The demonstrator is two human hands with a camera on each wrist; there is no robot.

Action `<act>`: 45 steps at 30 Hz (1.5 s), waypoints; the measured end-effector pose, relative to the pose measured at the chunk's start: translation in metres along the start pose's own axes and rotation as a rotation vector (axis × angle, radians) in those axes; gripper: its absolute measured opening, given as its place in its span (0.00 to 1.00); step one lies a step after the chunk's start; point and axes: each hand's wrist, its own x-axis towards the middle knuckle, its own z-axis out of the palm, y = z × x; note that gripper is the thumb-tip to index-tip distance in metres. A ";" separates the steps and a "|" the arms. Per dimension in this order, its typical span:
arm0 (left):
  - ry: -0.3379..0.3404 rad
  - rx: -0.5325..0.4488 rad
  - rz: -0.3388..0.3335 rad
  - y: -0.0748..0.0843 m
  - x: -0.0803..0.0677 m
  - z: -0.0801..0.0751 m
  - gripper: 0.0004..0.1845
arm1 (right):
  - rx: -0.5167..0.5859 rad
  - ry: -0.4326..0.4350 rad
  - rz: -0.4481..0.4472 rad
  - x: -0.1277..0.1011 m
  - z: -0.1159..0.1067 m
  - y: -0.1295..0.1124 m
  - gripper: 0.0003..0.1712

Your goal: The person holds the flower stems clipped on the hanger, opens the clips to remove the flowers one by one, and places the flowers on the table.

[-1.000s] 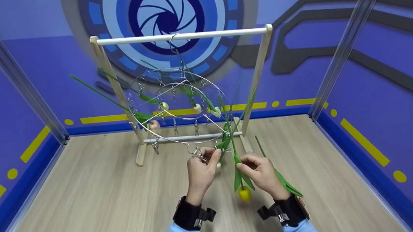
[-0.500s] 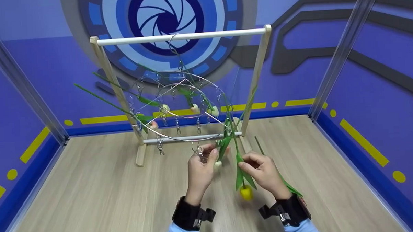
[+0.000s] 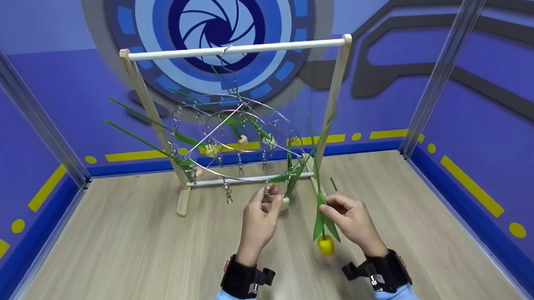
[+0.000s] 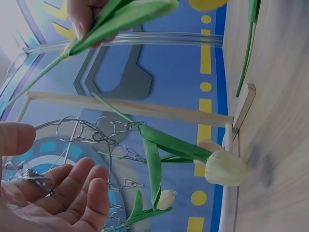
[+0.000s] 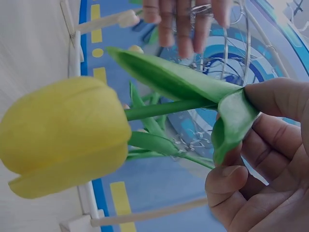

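My right hand (image 3: 354,219) pinches a yellow tulip (image 3: 326,245) where its leaves meet the stem, with the bloom pointing down. In the right wrist view thumb and fingers close on the leaf base (image 5: 236,113). My left hand (image 3: 259,221) is at the front rim of a round wire clip hanger (image 3: 216,128). A metal clip (image 4: 33,177) lies against its fingers, thumb held apart, in the left wrist view. Just right of that hand a white tulip (image 4: 224,168) hangs head down from the hanger. Several pale tulips hang farther round it.
The hanger hooks over the white top bar (image 3: 281,46) of a wooden stand. Bare clips (image 3: 228,193) dangle round the rim. On the table (image 3: 133,252), a green stem (image 3: 333,183) shows behind my right hand. Patterned walls enclose the back and sides.
The hanger has turned, its front clips shifting right and the left-hand flowers swinging round. My right hand has moved slightly right with the yellow tulip. My left hand stays near the front rim.
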 end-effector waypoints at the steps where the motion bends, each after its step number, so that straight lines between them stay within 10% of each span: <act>1: -0.009 0.022 -0.004 0.001 0.000 -0.001 0.19 | 0.004 0.007 0.013 0.000 -0.002 -0.001 0.05; 27: -0.085 0.314 0.071 -0.013 -0.021 -0.042 0.26 | -0.154 0.098 -0.011 0.005 -0.045 -0.014 0.05; 45: -0.021 0.443 0.133 -0.020 -0.030 -0.056 0.26 | -0.317 0.065 0.005 -0.007 -0.057 -0.013 0.01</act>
